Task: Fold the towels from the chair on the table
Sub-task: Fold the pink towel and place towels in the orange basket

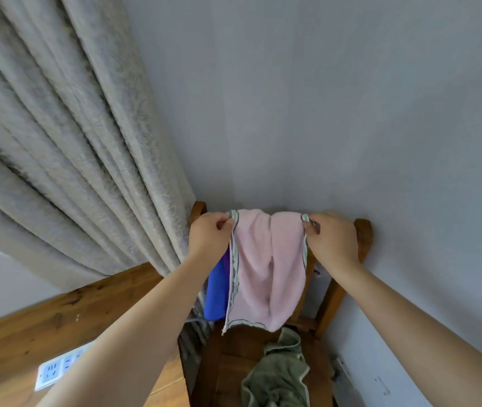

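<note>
A pink towel [266,268] with a grey-green border hangs in the air in front of the wooden chair [364,233]. My left hand [209,235] pinches its upper left corner and my right hand [332,237] pinches its upper right corner. The towel sags in the middle between them. A blue towel [216,292] hangs over the chair back behind the pink one, mostly hidden. An olive-green towel [277,374] lies crumpled on the chair seat below.
A grey curtain [66,142] hangs at the left, reaching the chair. The wooden table [57,321] lies at the lower left with a white power strip [57,368] on it. A grey wall stands right behind the chair.
</note>
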Action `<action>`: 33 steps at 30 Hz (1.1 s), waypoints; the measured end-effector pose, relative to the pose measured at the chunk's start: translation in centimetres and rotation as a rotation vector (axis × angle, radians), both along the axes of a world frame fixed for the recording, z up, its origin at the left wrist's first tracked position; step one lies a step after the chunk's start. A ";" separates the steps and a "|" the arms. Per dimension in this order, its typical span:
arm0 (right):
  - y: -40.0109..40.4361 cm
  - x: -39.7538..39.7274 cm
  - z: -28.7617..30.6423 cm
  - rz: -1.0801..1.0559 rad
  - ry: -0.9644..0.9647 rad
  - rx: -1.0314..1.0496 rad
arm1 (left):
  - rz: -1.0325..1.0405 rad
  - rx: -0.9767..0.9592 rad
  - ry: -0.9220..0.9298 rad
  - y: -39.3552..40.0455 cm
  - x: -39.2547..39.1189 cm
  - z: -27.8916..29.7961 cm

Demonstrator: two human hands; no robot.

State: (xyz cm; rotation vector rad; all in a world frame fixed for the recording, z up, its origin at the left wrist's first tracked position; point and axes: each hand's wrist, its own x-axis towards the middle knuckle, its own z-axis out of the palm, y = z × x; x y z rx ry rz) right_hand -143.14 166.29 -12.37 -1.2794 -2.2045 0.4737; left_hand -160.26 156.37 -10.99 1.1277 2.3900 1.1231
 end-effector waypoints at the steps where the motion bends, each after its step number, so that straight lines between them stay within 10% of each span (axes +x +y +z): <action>1: -0.2 0.2 0.6 -0.006 0.034 0.035 | -0.003 0.022 -0.005 0.0 0.4 0.6; 19: -17.4 6.6 14.0 0.004 0.408 0.583 | 0.046 0.509 -0.106 -16.9 8.7 12.4; 33: -38.6 4.2 10.8 0.342 0.312 0.053 | 0.364 0.428 -0.082 -45.8 4.4 8.2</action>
